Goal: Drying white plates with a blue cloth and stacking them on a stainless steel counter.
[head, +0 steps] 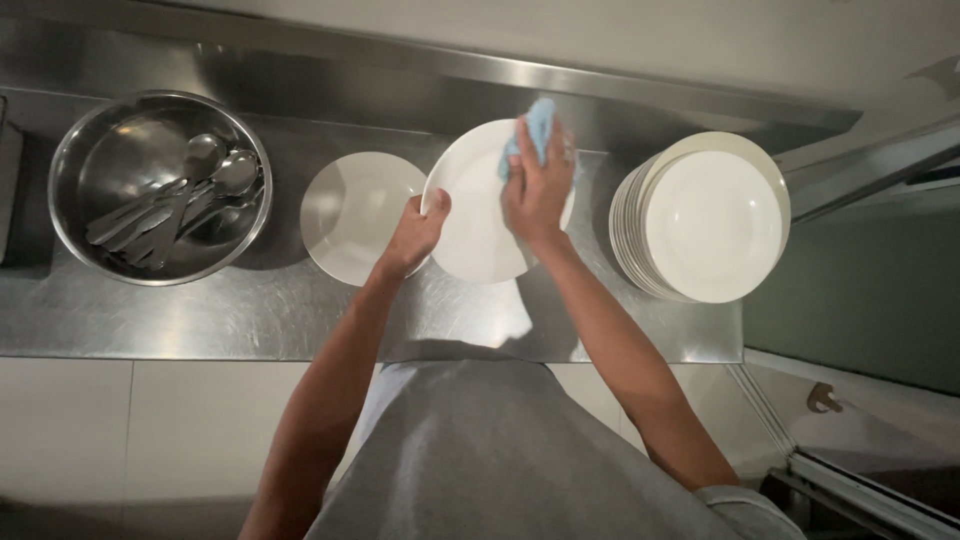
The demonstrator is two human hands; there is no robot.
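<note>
Fingers [432,205] of the left hand [415,235] are curled shut over the left rim of a white plate [470,225], thumb on the upper face, so the plate is pinched at its edge and held tilted above the steel counter [250,310]. The right hand [537,190] lies flat on the plate's upper right part, fingers bent around a light blue cloth [535,125] that they press against the plate; the cloth bunches out past the fingertips at the plate's top edge. The held plate is in the middle of the counter, in front of the person's grey shirt [500,450]. Just to its left a single white plate [355,215] lies flat on the counter, its right edge partly covered by the left hand and the held plate. Farther left stands a steel bowl [70,190] with several spoons [190,195] lying in it, handles pointing down-left. To the right of the held plate, apart from it, is a tall stack of white plates [712,225], leaning a little. Behind everything runs the counter's raised steel back edge [400,65].
</note>
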